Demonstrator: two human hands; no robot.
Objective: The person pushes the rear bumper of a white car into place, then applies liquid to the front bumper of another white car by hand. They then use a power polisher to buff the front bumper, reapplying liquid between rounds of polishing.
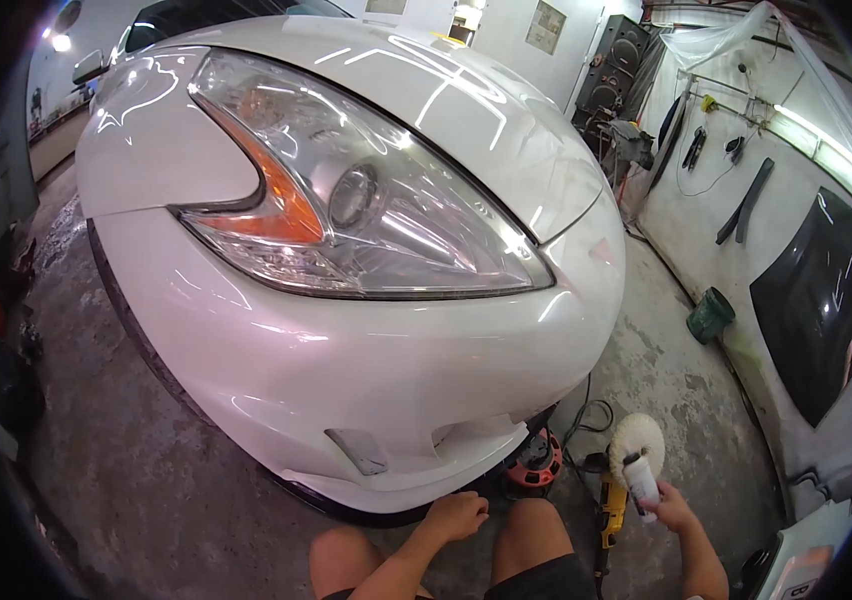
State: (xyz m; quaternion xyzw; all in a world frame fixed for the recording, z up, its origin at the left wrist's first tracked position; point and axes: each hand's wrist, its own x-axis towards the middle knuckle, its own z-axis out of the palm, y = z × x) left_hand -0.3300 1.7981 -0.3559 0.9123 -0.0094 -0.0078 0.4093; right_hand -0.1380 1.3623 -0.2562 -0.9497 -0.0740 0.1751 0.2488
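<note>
My right hand is wrapped round a white bottle with a dark cap, held tilted. Behind the bottle, a yellow and black polisher lies on the floor with its fluffy cream wool pad facing up. My left hand hangs in a loose fist between my knees, just below the car's lower lip, and nothing shows in it. Straight ahead is the front corner of a pearl white car. Its large clear headlight has an orange marker strip.
A red and black cord reel sits on the concrete floor by the bumper, its black cord looping right. Against the right wall are a green bucket and a dark glossy panel. Plastic sheeting hangs at the back right.
</note>
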